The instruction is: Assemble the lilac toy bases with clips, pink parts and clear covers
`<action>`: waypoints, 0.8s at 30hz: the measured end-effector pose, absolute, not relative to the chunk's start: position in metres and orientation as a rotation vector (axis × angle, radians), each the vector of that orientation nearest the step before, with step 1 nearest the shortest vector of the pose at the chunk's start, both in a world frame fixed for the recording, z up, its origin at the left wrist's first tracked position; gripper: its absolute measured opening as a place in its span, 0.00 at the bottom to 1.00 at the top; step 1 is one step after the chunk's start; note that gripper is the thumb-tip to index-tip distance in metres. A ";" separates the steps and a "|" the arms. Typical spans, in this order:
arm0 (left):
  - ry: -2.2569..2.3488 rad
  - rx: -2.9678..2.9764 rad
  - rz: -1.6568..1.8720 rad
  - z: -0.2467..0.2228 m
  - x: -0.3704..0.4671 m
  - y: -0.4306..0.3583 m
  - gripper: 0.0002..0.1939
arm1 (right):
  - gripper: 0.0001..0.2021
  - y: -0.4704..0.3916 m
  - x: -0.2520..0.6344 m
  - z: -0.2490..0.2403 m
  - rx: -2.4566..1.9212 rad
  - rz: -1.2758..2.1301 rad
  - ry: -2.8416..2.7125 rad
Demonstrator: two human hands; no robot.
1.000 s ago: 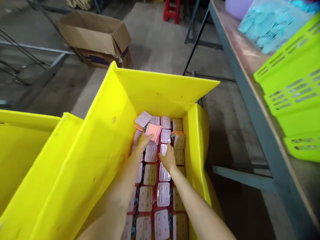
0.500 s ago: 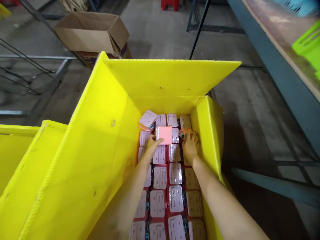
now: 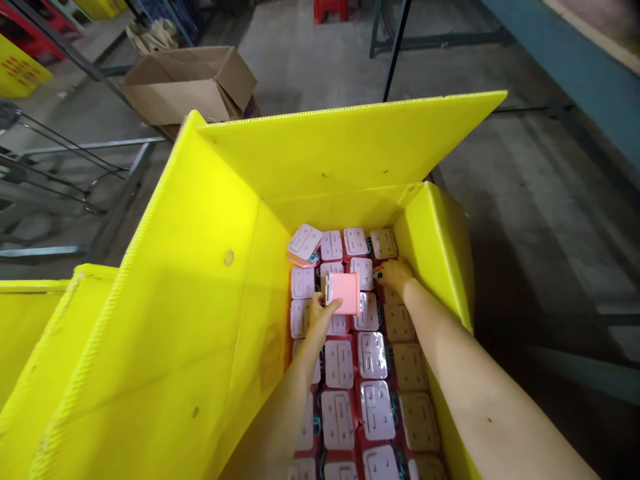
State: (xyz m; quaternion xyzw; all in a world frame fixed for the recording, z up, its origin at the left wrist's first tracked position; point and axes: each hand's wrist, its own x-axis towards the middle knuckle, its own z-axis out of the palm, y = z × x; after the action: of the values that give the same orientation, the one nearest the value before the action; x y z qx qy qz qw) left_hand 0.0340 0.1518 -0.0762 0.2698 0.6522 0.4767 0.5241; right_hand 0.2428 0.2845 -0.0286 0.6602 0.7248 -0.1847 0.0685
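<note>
My left hand is closed round a small pink plastic box with a white lid, held on its side above the rows. At the right-hand column, my right hand is down among the boxes, fingers bent over another small box; only a bit of its orange-pink side and teal clasp shows. Rows of similar boxes with pale lids fill the bottom of a tall yellow corrugated-plastic carton. One box lies tilted on top in the far left corner.
The carton's far flap stands up and leans outward. Another yellow carton is at the left. Beyond are an open cardboard box, metal frames and a red stool. A blue-edged table is at the upper right.
The view has shifted a little. My right hand has settled lower over its box, which now shows less. My left hand still holds the pink box, now slightly nearer me.
</note>
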 end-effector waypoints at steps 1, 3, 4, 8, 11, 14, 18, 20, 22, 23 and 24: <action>1.571 0.652 1.142 -0.075 0.034 0.153 0.22 | 0.15 0.281 0.241 -0.027 2.022 -0.547 2.200; 1.639 0.711 1.138 -0.067 0.037 0.155 0.22 | 0.22 0.268 0.231 -0.023 2.122 -0.491 2.221; 1.713 0.771 1.132 -0.062 0.041 0.156 0.22 | 0.25 0.258 0.222 -0.020 2.232 -0.479 2.227; 2.088 1.198 1.103 -0.035 0.065 0.155 0.19 | 0.32 0.213 0.177 -0.008 2.793 -0.961 2.194; 1.884 1.560 1.049 -0.021 0.080 0.150 0.25 | 0.40 0.193 0.166 -0.007 2.857 -1.442 2.018; 1.599 1.747 0.858 -0.014 0.073 0.157 0.35 | 0.47 0.190 0.179 -0.010 2.966 -1.434 1.711; 2.109 1.804 0.818 -0.003 0.030 0.208 0.30 | 0.49 0.187 0.187 -0.012 2.952 -0.932 1.737; 2.270 1.878 0.728 0.002 0.004 0.244 0.34 | 0.49 0.184 0.181 -0.013 2.888 -0.774 1.817; 2.270 1.919 0.483 0.003 -0.017 0.274 0.36 | 0.47 0.183 0.178 -0.016 2.848 -0.736 1.853; 2.254 1.890 0.359 0.004 -0.024 0.284 0.37 | 0.46 0.184 0.179 -0.017 2.833 -0.768 1.863; 2.253 1.833 0.264 0.004 -0.029 0.290 0.38 | 0.45 0.184 0.182 -0.017 2.815 -0.840 1.866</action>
State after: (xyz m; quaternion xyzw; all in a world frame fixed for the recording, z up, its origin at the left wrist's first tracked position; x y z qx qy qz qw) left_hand -0.0294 0.2898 0.0042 0.6245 0.7677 0.0900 0.1121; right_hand 0.1818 0.1843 -0.0168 0.7972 0.5286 -0.2380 -0.1685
